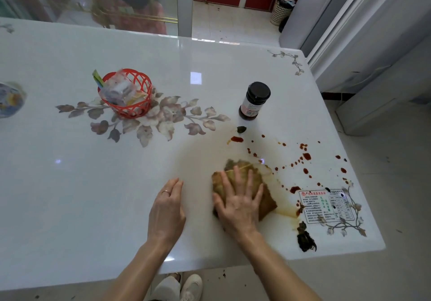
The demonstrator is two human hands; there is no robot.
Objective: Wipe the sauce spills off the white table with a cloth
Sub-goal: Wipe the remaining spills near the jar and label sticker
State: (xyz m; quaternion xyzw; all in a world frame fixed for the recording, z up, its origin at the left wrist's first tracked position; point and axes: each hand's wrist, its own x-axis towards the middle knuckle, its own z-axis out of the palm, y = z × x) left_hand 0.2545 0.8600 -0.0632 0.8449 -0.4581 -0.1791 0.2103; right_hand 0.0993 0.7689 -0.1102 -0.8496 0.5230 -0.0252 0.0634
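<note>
White table (116,184) fills our view. Our right hand (238,205) presses flat on the stained cloth (265,202), lower centre; left hand (166,212) rests open. Sauce spills (306,156) remain rightward, mostly unwiped.

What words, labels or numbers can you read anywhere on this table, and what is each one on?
Dark glass jar with black lid: pink label with barcode, print too small to read.
White rectangular sticker on the white table corner: red heading, columns of characters, too blurred to read.
Packets in the red plastic basket: blurred, unreadable.
Nothing can be quoted.
</note>
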